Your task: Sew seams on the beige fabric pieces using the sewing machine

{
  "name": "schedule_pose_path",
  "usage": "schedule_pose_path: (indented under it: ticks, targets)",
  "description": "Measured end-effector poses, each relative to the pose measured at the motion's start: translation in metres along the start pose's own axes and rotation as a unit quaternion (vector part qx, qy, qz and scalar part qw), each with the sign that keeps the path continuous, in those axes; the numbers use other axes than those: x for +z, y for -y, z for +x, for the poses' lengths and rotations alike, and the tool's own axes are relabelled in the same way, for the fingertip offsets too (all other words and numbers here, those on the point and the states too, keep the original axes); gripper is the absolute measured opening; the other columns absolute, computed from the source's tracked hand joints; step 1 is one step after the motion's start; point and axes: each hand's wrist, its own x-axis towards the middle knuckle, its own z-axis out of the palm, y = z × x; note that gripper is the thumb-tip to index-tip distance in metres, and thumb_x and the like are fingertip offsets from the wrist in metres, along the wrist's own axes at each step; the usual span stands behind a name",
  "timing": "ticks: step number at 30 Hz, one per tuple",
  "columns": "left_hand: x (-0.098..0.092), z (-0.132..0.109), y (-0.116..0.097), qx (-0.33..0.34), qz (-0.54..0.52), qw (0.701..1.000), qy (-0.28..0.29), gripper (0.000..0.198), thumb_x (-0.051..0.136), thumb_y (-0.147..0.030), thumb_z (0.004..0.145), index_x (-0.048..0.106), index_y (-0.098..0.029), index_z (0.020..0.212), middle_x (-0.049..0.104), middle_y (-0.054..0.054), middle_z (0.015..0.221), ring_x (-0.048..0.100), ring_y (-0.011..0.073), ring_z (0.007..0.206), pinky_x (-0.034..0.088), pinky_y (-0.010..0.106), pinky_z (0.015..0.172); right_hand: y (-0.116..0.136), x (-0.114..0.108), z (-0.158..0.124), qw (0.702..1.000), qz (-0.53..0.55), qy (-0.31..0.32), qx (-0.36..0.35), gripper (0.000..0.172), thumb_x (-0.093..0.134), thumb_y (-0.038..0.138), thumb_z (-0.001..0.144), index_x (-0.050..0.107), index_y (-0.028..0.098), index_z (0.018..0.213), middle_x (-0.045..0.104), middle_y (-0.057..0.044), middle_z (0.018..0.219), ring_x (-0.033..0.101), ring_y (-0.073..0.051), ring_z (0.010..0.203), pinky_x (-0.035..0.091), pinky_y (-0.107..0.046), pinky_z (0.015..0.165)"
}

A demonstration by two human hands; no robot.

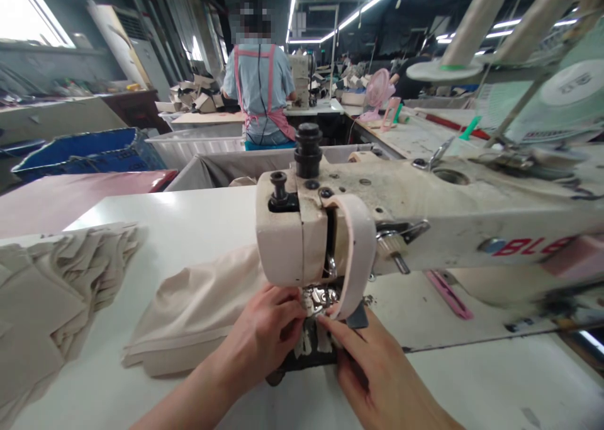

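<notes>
- Your left hand (264, 329) is in the lower middle of the frame, with its fingers curled and pinching a small beige strip of cloth (309, 342) right under the needle part.
- Your right hand (372, 367) is just to the right of it, low in the frame. Its fingers are bent and press on the same little strip from the other side.
- The strip lies on the dark plate under the head of the big cream-white metal sewing machine (425, 216), in the middle of the frame. The two hands are almost touching there.
- A folded beige piece of fabric (198, 310) lies flat to the left of the machine, touching your left hand.
- A messy pile of beige cut cloth pieces (56, 285) sits at the left edge of the frame, apart from the folded piece.
- All of this rests on a smooth white work table (495, 380).
- A thin pink flat stick (448, 295) lies under the machine arm, at the right of the middle.
- At the top middle, far back, a person in a light blue shirt with pink apron straps (259, 84) faces away.
- A blue bin (89, 150) stands at the upper left.
</notes>
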Motion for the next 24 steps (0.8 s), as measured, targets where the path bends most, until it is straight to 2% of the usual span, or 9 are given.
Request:
schedule_pose_path:
  ticks: [3,6,9,12,14,20,24]
  targets:
    - [0.001,-0.002,0.0,0.006,0.004,1.0,-0.009,0.017,0.052,-0.004,0.079,0.062,-0.016,0.071,0.063,0.004,0.08,0.059,0.016,0.074,0.049,0.026,0.068,0.0,0.001,0.0,1.0,-0.025,0.013,0.009,0.061,0.043,0.001,0.071,0.049,0.016,0.13,0.048,-0.013,0.129,0.042,-0.028,0.121,0.039,-0.048,0.103]
    - [0.0,-0.002,-0.002,0.006,-0.002,1.0,-0.001,0.017,0.053,-0.004,0.078,0.064,-0.017,0.077,0.066,0.005,0.084,0.061,0.0171,0.078,0.051,0.028,0.072,0.003,0.0,0.002,0.997,-0.057,0.041,0.018,0.062,0.046,0.002,0.068,0.052,0.014,0.129,0.05,-0.013,0.127,0.043,-0.031,0.118,0.04,-0.051,0.101]
    - [-0.001,-0.001,-0.004,-0.044,-0.055,0.997,-0.002,0.021,0.054,-0.002,0.072,0.066,-0.018,0.077,0.068,0.003,0.084,0.063,0.0164,0.08,0.051,0.027,0.074,0.005,-0.004,0.007,0.996,-0.082,0.044,0.01,0.06,0.045,0.002,0.07,0.054,0.015,0.128,0.055,-0.012,0.123,0.047,-0.03,0.113,0.044,-0.05,0.097]
    - [0.001,-0.002,-0.004,-0.105,-0.093,0.99,-0.02,0.02,0.054,-0.002,0.069,0.065,-0.018,0.069,0.068,0.001,0.076,0.064,0.0149,0.072,0.051,0.024,0.066,0.003,-0.008,0.011,0.993,-0.109,0.036,-0.022,0.058,0.046,0.003,0.071,0.055,0.016,0.127,0.058,-0.012,0.119,0.048,-0.031,0.111,0.045,-0.05,0.095]
    - [0.003,-0.003,-0.003,-0.119,-0.096,0.988,-0.027,0.018,0.054,-0.003,0.07,0.065,-0.017,0.067,0.068,0.001,0.075,0.064,0.014,0.068,0.051,0.022,0.06,0.0,-0.01,0.012,0.992,-0.12,0.032,-0.039,0.057,0.046,0.004,0.072,0.055,0.017,0.127,0.058,-0.012,0.12,0.048,-0.032,0.113,0.044,-0.05,0.096]
    - [0.012,-0.005,0.004,-0.099,-0.096,0.989,-0.055,0.016,0.056,-0.005,0.071,0.06,-0.016,0.061,0.067,0.0,0.069,0.059,0.0093,0.054,0.047,0.019,0.053,-0.008,-0.009,0.014,0.987,-0.145,0.006,-0.073,0.05,0.042,0.005,0.078,0.055,0.015,0.125,0.058,-0.013,0.119,0.047,-0.032,0.115,0.048,-0.046,0.092]
    - [0.017,-0.007,0.009,-0.095,-0.077,0.99,-0.071,0.018,0.055,-0.005,0.073,0.061,-0.018,0.062,0.067,0.002,0.07,0.063,0.0139,0.067,0.052,0.022,0.06,-0.011,-0.006,0.014,0.983,-0.16,0.001,-0.093,0.051,0.04,0.003,0.076,0.056,0.016,0.123,0.062,-0.012,0.11,0.053,-0.031,0.109,0.049,-0.047,0.09]
